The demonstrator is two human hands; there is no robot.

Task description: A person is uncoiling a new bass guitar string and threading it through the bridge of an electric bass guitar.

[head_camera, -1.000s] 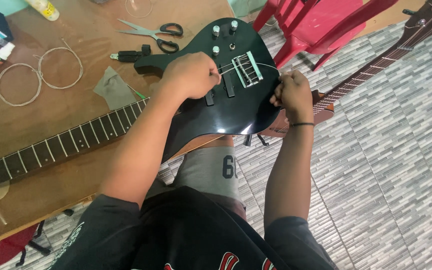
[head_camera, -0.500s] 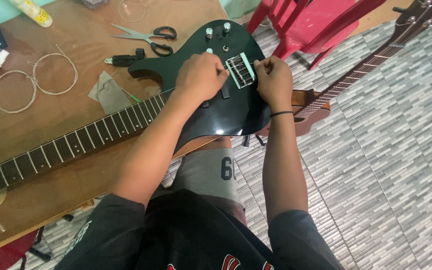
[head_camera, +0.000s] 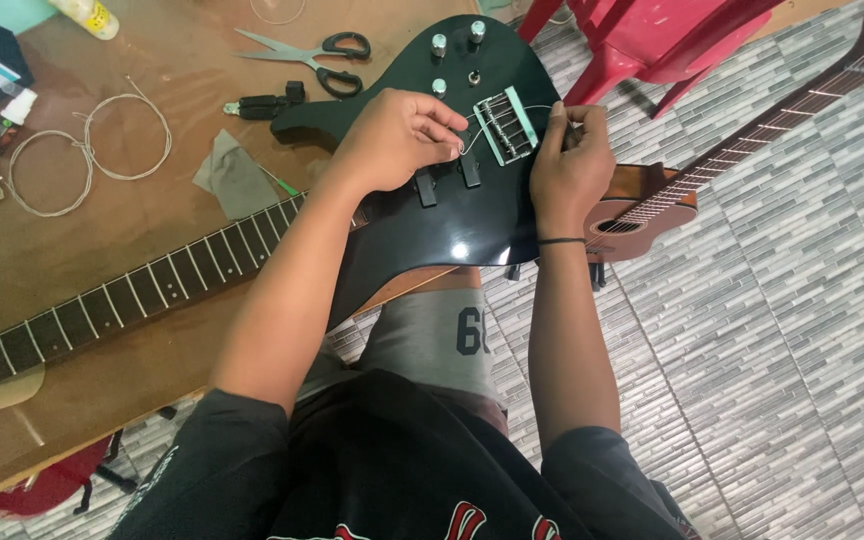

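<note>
Head view looking down: my left hand point(head_camera: 392, 140) pinches a thin wire string point(head_camera: 464, 148) just beside the metal bridge point(head_camera: 505, 127) of the black bass guitar point(head_camera: 472, 215); my right hand point(head_camera: 570, 165) is closed on the string's other stretch at the bridge's far edge; the body lies across my lap, its neck point(head_camera: 152, 285) resting on the brown table point(head_camera: 82, 235). I judge the string springy, slick and apt to kink, best held near its end; the glossy body is heavy and scratches easily. Coiled strings point(head_camera: 87, 155), scissors point(head_camera: 302, 48) and a grey cloth point(head_camera: 234, 175) lie on the table; a red plastic chair point(head_camera: 672, 35) and a brown acoustic guitar point(head_camera: 652, 200) stand on the grey tiled floor point(head_camera: 782, 330).
</note>
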